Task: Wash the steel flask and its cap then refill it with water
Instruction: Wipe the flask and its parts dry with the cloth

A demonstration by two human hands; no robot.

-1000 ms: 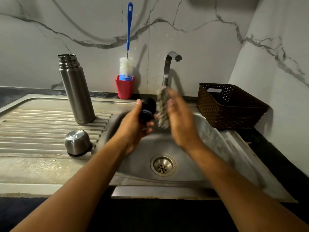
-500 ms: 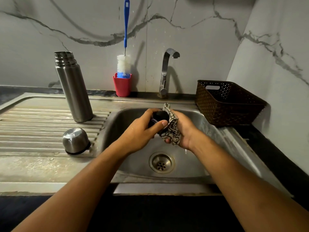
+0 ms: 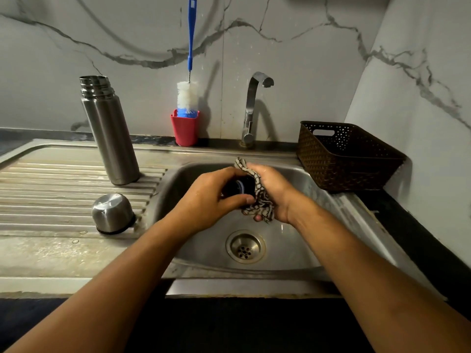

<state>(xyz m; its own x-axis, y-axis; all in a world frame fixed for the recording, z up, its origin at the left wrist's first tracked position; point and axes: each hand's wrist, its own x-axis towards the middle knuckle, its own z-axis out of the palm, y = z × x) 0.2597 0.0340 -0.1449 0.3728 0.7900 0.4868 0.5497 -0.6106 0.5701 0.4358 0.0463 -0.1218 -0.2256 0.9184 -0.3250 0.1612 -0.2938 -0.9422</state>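
Over the sink [image 3: 300,253], the left hand [image 3: 204,200] grips a dark stopper [image 3: 243,186] (mostly hidden by fingers). The right hand [image 3: 274,192] clutches a patterned scrubber [image 3: 260,197] against it, covering the stopper's far end.

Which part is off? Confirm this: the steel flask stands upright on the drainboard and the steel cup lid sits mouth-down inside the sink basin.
Wrong on the lid: the head view shows the steel cup lid mouth-down on the drainboard, beside the sink basin. The steel flask does stand upright there.
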